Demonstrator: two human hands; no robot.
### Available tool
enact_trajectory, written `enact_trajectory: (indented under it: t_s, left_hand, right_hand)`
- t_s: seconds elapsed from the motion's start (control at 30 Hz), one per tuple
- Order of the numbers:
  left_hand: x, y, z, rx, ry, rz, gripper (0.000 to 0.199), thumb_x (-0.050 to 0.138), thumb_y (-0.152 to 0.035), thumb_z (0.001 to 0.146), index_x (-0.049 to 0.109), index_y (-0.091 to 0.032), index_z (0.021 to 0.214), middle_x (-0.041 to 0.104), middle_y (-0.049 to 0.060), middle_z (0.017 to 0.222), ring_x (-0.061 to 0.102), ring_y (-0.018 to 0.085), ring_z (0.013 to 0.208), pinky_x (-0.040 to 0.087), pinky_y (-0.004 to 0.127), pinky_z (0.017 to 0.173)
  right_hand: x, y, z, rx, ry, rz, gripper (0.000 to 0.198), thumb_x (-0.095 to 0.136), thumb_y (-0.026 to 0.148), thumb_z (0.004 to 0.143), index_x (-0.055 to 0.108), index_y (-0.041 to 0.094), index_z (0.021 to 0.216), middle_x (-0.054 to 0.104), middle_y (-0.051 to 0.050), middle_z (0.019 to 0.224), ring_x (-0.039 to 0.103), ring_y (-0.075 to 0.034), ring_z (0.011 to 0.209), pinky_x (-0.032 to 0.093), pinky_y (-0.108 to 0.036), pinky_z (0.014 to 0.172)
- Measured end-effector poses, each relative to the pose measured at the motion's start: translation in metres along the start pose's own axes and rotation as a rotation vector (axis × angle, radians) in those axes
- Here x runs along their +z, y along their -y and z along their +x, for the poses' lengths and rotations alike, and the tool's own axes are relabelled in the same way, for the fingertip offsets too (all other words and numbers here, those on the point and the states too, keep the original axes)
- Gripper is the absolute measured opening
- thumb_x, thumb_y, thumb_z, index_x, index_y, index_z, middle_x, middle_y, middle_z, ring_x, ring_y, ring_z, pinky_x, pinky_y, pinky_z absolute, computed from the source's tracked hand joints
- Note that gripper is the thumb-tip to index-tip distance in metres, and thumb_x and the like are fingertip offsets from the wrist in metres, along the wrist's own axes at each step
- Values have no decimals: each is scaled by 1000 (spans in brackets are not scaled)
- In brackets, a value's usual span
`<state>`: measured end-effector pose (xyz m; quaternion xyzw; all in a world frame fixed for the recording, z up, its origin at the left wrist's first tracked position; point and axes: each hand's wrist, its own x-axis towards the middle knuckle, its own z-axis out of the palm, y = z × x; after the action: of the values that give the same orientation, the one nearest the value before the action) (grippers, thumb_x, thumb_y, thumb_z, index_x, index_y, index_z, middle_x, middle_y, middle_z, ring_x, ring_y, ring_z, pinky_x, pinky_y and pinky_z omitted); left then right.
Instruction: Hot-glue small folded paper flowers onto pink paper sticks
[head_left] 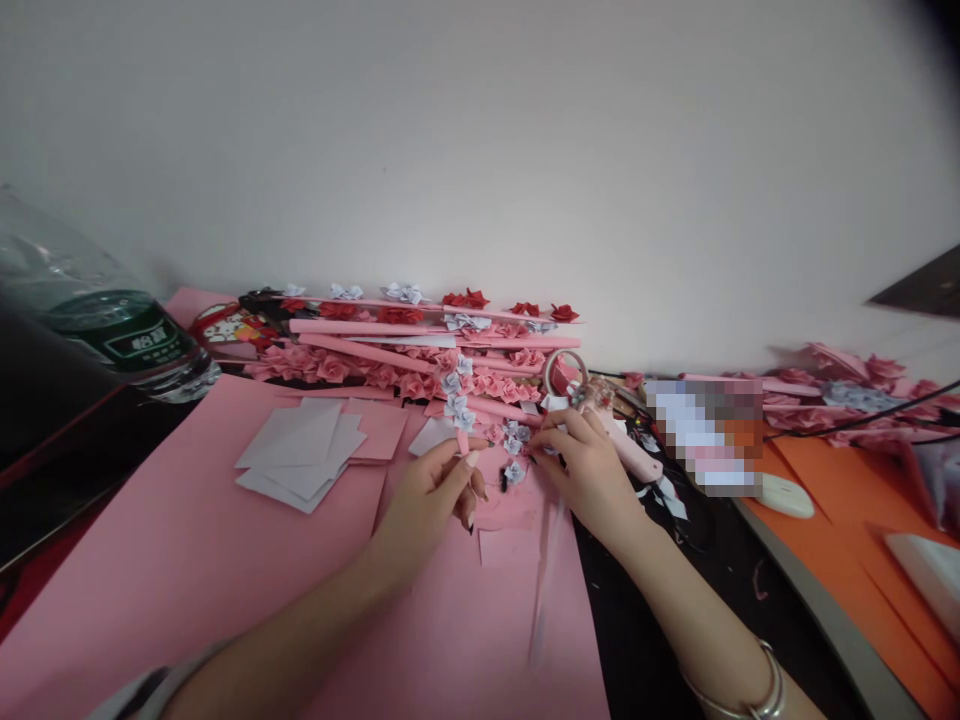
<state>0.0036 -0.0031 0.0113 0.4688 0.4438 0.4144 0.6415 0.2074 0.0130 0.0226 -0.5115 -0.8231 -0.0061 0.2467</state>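
Note:
My left hand (446, 485) is closed around the lower end of a pink paper stem (463, 440). White folded-paper flowers (456, 385) run up this stem, which stands roughly upright. To the right, my right hand (592, 470) has its fingertips drawn together beside small white paper flowers (516, 436). Whatever those fingers pinch, if anything, is too small to make out. Another white paper flower (514, 471) is just below, between the two hands. A pale pink glue gun (634, 452) lies behind my right hand, partly covered by it.
Pink sheets (300, 600) cover the dark desk, with white paper squares (307, 455) on the left. Rolled stems and paper roses (390, 380) lie along the wall. A tape roll (564, 372), white mouse (784, 496), orange sheets (817, 560) and large water bottle (127, 330) surround the workspace.

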Motion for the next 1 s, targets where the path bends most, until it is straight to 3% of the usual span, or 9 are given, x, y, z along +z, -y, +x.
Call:
enact_trajectory:
  t_s: [0.37, 0.6, 0.8, 1.0]
  left_hand:
    - [-1, 3, 1, 15, 24, -5, 34, 50, -34, 87, 55, -14, 114, 55, -4, 68, 47, 7, 48, 43, 22, 50]
    - [1, 1, 0, 5, 13, -10, 29, 50, -31, 86, 55, -15, 109, 55, -4, 72, 52, 8, 53, 47, 22, 55]
    - [2, 8, 1, -34, 107, -34, 26, 50, -32, 86, 57, -17, 106, 58, -2, 75, 56, 9, 55, 50, 24, 58]
    - [3, 8, 0, -40, 92, -37, 33, 50, -31, 86, 54, -17, 116, 58, -3, 73, 55, 9, 53, 50, 24, 57]
  right_hand:
    - [5, -2, -3, 72, 6, 114, 16, 60, 8, 79, 70, 21, 78, 61, -7, 95, 54, -23, 91, 46, -39, 80]
    - [-12, 12, 2, 83, -120, 277, 14, 60, 8, 81, 69, 19, 79, 59, -6, 92, 56, -21, 89, 44, -38, 80]
    - [-18, 34, -2, 154, -237, 485, 15, 61, 9, 80, 70, 22, 81, 57, -4, 93, 57, -18, 89, 46, -33, 79]
    - [-8, 24, 0, 297, -139, 492, 14, 62, 10, 77, 71, 21, 75, 59, -5, 92, 59, -19, 91, 45, -36, 83]
